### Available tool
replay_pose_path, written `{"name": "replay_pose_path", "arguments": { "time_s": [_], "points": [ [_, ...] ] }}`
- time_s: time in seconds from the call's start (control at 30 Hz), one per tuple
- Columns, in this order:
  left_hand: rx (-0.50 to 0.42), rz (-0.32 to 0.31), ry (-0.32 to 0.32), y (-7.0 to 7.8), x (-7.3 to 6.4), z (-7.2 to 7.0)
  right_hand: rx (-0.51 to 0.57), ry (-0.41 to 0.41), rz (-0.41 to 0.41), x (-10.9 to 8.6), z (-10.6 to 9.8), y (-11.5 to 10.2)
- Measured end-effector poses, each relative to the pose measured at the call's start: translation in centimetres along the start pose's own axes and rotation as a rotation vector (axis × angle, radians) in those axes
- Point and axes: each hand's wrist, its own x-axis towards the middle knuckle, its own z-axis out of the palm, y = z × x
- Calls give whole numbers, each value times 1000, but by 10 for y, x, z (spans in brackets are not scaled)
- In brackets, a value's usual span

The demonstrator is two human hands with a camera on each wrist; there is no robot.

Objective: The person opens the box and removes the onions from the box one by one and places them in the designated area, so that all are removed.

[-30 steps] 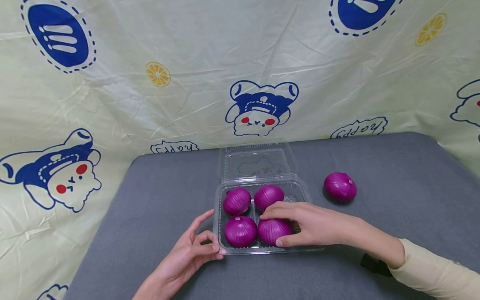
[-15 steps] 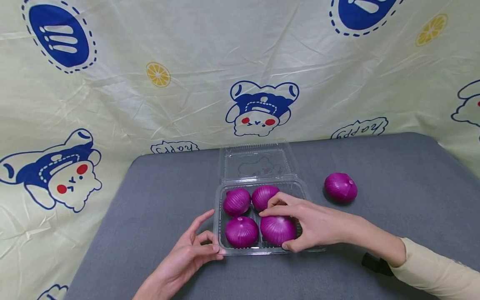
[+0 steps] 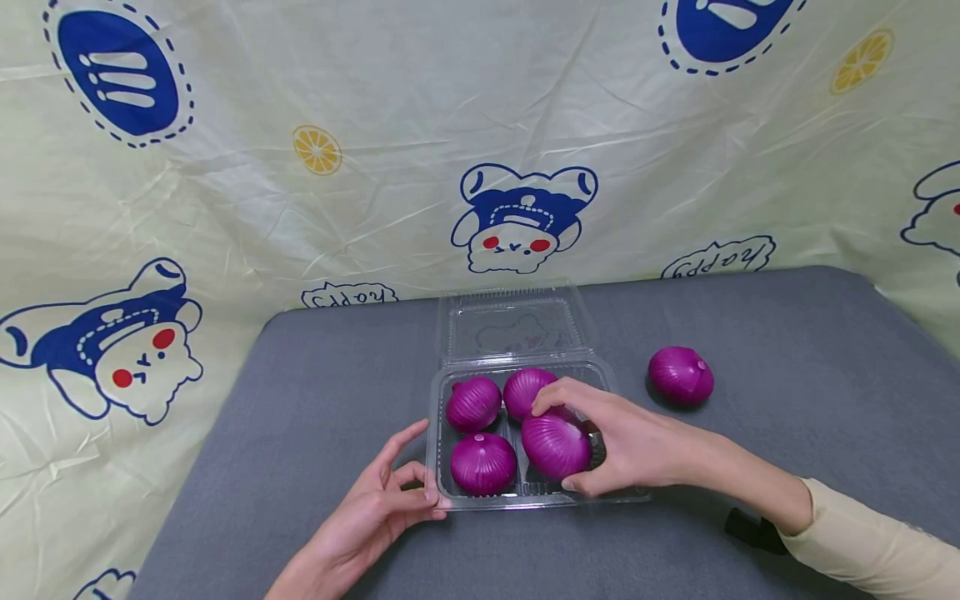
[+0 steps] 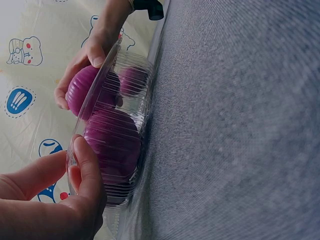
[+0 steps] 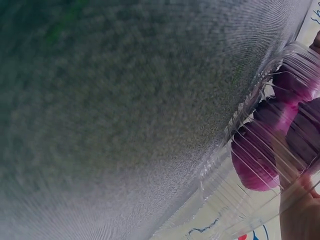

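In the head view, a clear plastic clamshell box [image 3: 592,377] holds purple onions. My right hand [image 3: 630,437] grips the front-right onion [image 3: 555,447], thumb in front and fingers behind; that onion is raised and tilted. Under my fingers, the back-right onion [image 3: 527,393] is partly covered. On the left side sit a back onion [image 3: 473,404] and a front onion [image 3: 483,464]. My left hand [image 3: 375,504] pinches the box's left rim; the left wrist view has its thumb [image 4: 87,162] against the rim. The right wrist view catches several onions through the clear wall [image 5: 240,145].
Another purple onion [image 3: 681,377] lies on the grey tabletop [image 3: 787,358], right of the box. The transparent lid [image 3: 517,325] is folded back toward the patterned curtain [image 3: 375,208]. A dark strap piece [image 3: 753,531] shows under my right wrist.
My right hand has raised the front-right onion slightly and tilted it, shifting a little to the right. The back-right onion has nudged left. The left hand keeps its place.
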Motion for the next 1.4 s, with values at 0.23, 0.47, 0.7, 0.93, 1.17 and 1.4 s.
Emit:
{"name": "replay_pose_path", "arguments": {
  "time_s": [0.23,0.47,0.7,0.93,1.17,1.4],
  "points": [
    [-2,-6,5,0,0,0,-32,56,-38,3,-2,1],
    [-2,-6,5,0,0,0,-34,100,-15,2,-6,0],
    [-4,-3,1,0,0,0,-151,171,-55,-4,-11,0],
    [0,2,-1,0,0,0,-268,207,14,-13,-15,1],
    [-10,-6,10,1,0,1,-301,222,49,-21,-20,-1],
    [-11,-16,23,1,0,1,-200,257,62,-29,-24,-1]
  ]
}}
